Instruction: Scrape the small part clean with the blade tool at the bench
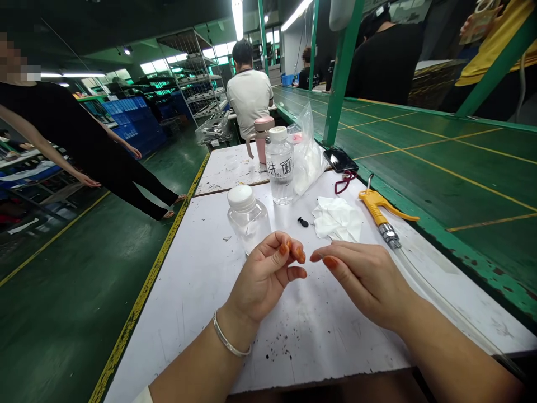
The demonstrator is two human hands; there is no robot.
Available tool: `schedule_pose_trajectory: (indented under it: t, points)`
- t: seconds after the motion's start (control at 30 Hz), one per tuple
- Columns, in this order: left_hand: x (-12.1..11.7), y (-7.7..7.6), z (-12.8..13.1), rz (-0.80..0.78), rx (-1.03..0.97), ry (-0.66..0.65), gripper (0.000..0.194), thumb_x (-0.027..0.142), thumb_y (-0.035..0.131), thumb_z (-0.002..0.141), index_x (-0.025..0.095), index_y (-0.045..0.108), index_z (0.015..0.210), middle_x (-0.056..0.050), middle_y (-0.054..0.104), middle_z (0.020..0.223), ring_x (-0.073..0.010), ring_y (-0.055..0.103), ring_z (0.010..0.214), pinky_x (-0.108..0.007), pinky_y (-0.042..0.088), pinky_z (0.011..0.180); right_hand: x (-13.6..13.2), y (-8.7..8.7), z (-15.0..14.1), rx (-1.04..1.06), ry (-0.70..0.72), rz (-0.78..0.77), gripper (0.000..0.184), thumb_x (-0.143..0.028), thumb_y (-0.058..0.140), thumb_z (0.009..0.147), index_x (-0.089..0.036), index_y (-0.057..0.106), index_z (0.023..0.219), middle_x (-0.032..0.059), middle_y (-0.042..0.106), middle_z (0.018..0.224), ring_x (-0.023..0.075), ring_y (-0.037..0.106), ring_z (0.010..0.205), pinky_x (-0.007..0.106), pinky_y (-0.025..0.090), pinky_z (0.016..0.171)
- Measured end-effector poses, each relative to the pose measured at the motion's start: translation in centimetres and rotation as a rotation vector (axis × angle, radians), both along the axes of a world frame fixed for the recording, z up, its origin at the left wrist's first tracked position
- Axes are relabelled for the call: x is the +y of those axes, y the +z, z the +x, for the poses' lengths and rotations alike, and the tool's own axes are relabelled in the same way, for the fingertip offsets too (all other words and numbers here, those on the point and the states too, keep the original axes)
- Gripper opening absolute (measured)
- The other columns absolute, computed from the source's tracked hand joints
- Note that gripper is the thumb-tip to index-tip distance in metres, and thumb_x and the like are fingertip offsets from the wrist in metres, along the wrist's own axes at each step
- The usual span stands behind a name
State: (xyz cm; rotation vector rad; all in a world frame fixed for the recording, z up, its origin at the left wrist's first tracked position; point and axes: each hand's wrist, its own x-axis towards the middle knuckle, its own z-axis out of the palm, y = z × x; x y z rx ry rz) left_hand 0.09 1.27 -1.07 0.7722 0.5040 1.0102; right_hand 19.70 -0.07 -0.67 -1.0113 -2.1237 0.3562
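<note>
My left hand (pixel 268 271) is above the white table, thumb pressed to the curled index finger in a pinch. Whatever is in that pinch is too small to make out. Close beside it, my right hand (pixel 364 274) has its thumb against the straight fingers, with perhaps a tiny thing at the tips. Several fingertips are orange; whether from covers or stain I cannot tell. Just beyond the hands lie a small black part (pixel 302 222) and a crumpled white cloth or tissue (pixel 337 218). A clear jar with a white lid (pixel 242 197) stands behind my left hand.
A ribbed bottle (pixel 280 168), a pink tumbler (pixel 263 137) and a plastic bag (pixel 309 162) stand farther back. On the right lie a phone (pixel 342 160) and a yellow air gun (pixel 380 215) with its hose. A green conveyor (pixel 419 145) runs alongside. Several people are nearby.
</note>
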Motion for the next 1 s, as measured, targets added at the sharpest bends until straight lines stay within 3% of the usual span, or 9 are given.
schedule_pose_trajectory:
  t: [0.13,0.37,0.57,1.0]
  points:
    - [-0.05,-0.07,-0.06,0.003,-0.044,-0.021,0.014,0.024,0.062,0.093,0.017,0.055,0.083,-0.001,0.055,0.083,-0.0107,0.056,0.081,-0.021,0.054,0.069,-0.02,-0.09,-0.07,-0.009,0.012,-0.008,0.031,-0.024,0.04,0.103,-0.018,0.068,0.091,0.0018,0.071,0.072,0.0119,0.063,0.059,0.023,0.042,0.056]
    - [-0.01,-0.06,-0.11,0.031,-0.062,-0.052,0.012,0.023,0.06,0.093,0.017,0.055,0.084,-0.001,0.054,0.082,-0.0113,0.056,0.08,-0.022,0.053,0.069,-0.14,-0.04,-0.18,-0.034,0.029,0.002,0.033,-0.026,0.039,0.103,-0.018,0.068,0.088,-0.0025,0.06,0.055,0.0098,0.056,0.047,0.022,0.037,0.05]
    - [-0.05,0.06,-0.2,0.051,-0.016,-0.041,0.019,0.029,0.067,0.088,0.019,0.053,0.081,-0.001,0.052,0.08,-0.0122,0.054,0.079,-0.022,0.053,0.068,-0.11,-0.15,-0.12,-0.038,0.032,0.011,0.033,-0.025,0.039,0.103,-0.017,0.068,0.089,-0.0027,0.059,0.055,0.0098,0.053,0.047,0.022,0.037,0.05]
    - [-0.02,-0.24,-0.39,0.174,-0.002,-0.069,0.016,0.027,0.065,0.09,0.019,0.053,0.082,-0.001,0.055,0.079,-0.0127,0.054,0.079,-0.023,0.052,0.068,-0.02,-0.16,-0.18,-0.025,0.051,0.009,0.034,-0.025,0.039,0.103,-0.016,0.068,0.087,-0.0023,0.059,0.058,0.0096,0.054,0.05,0.022,0.037,0.052]
